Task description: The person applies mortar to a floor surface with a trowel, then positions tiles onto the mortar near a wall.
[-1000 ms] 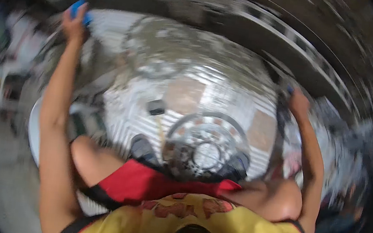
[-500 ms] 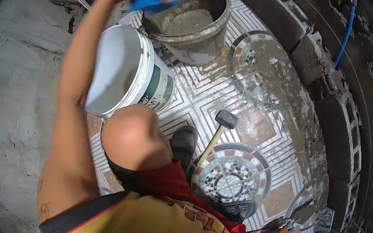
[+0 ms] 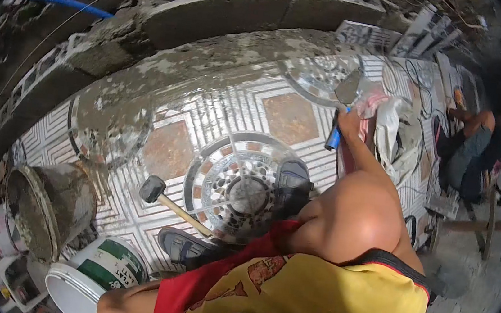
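My right hand (image 3: 349, 123) is closed around the blue handle of a trowel (image 3: 347, 88), whose grey blade lies over the wet tiled floor (image 3: 219, 106). Crumpled white and red sacks (image 3: 387, 120) are just beside that hand. My left hand is out of view. A mallet (image 3: 152, 189) with a black head and pale wooden handle lies on the tiles near my shoe. At the lower left stand a mortar-smeared bucket (image 3: 73, 197) and a white and green pail (image 3: 116, 260).
A low hollow-block wall (image 3: 218, 12) curves along the back, with a blue pipe (image 3: 69, 3) behind it. Tile pieces (image 3: 418, 36) lean at the upper right. Another person (image 3: 474, 143) sits at the right. A white plastic chair (image 3: 13, 284) is at the lower left.
The view has swung right, bringing the trowel hand, sacks and other person into clearer view. My left hand, earlier holding a blue object by the mortar bucket, has left the frame.
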`<action>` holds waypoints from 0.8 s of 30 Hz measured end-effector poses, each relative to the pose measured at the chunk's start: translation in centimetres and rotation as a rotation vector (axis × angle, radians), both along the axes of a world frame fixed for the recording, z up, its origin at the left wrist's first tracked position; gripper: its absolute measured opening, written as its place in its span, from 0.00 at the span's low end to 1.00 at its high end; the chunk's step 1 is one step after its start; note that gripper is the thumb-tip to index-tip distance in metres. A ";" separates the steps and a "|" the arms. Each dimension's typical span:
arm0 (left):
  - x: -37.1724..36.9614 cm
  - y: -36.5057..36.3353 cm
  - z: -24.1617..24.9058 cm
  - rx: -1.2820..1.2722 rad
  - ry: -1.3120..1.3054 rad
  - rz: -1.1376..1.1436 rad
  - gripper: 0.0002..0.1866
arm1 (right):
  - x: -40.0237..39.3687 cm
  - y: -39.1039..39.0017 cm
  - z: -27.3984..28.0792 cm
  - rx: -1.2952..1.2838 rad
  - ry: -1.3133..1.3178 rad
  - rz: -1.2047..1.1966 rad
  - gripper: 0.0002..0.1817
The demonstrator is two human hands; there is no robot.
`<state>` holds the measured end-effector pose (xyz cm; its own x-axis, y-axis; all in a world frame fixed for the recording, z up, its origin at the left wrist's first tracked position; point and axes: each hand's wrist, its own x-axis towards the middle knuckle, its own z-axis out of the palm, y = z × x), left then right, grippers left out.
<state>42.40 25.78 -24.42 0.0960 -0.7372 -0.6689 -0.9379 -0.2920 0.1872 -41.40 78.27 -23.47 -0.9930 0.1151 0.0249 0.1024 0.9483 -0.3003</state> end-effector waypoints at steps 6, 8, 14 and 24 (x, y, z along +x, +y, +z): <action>-0.7 1.5 1.6 -0.097 0.232 0.321 0.16 | 0.3 -0.4 0.6 0.024 -0.154 0.075 0.26; -0.4 1.3 4.0 -0.135 0.368 0.415 0.18 | 0.2 0.8 -0.4 0.019 -0.099 0.088 0.26; -0.8 -0.4 22.5 -0.243 0.804 0.466 0.23 | -1.2 0.3 -3.2 0.004 -0.095 0.039 0.29; -22.2 -6.9 45.9 -0.194 1.158 -0.018 0.35 | 1.5 -3.7 1.6 0.181 -0.135 0.029 0.23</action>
